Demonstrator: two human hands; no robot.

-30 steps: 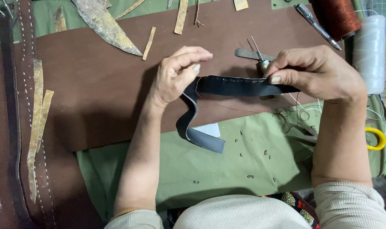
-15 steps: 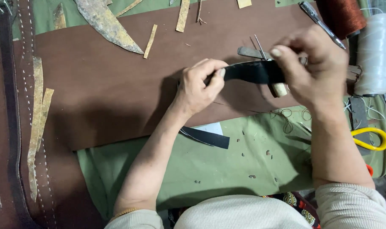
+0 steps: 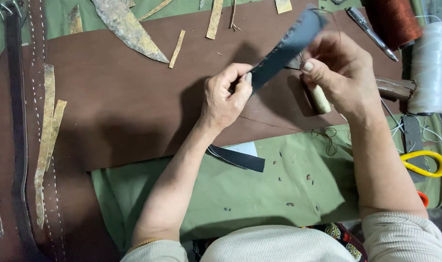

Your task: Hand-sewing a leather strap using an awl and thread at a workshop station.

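The left hand (image 3: 226, 99) sits near the centre of the view, its thumb and fingers pinched together on the lower end of a dark leather strap (image 3: 284, 46); the strap rises from that pinch toward one o'clock, tilted and held clear of the brown leather sheet (image 3: 124, 111) beneath; its top end is blurred, so the edge there is hard to make out. The right hand (image 3: 340, 73), at two o'clock from the left, is closed on the strap's upper part and also grips a pale-handled tool (image 3: 320, 99); only the butt of the handle shows below the palm, the working end being hidden behind the fingers and the strap. A second stretch of dark strap (image 3: 240, 159) lies on the green cloth (image 3: 240, 199) at six o'clock from the left hand, partly covered by the forearm; whether it joins the held piece cannot be told. At three o'clock, near the edge of the view, stand a white thread spool (image 3: 429, 68) and a rust-coloured spool (image 3: 391, 22), the latter cut off at the top; yellow-handled scissors (image 3: 425, 165) lie at four o'clock, their blades out of sight.
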